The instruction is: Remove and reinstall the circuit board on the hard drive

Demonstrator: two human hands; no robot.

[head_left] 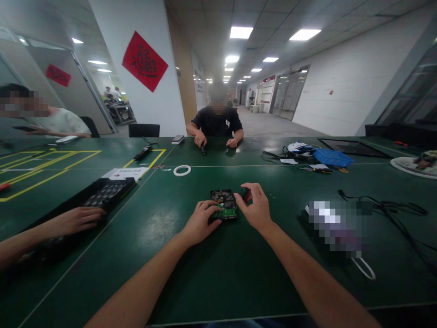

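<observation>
On the green table in front of me lies a hard drive (223,200), its green circuit board facing up on the near part. My left hand (201,222) is at its left side, fingers resting over the board and thumb at the near edge, gripping it against the table. My right hand (255,207) hovers beside the drive's right edge, fingers curled toward the thumb. Between those fingers shows a small dark thing with some red, mostly hidden, too unclear to name.
At left another person's hand (80,220) reaches into a long black tray (119,184). A white tape ring (182,171) lies ahead. Across sits a person in a black shirt (218,122) holding a dark tool. Right are a blue basket (332,157), screwdrivers and black cables (385,209).
</observation>
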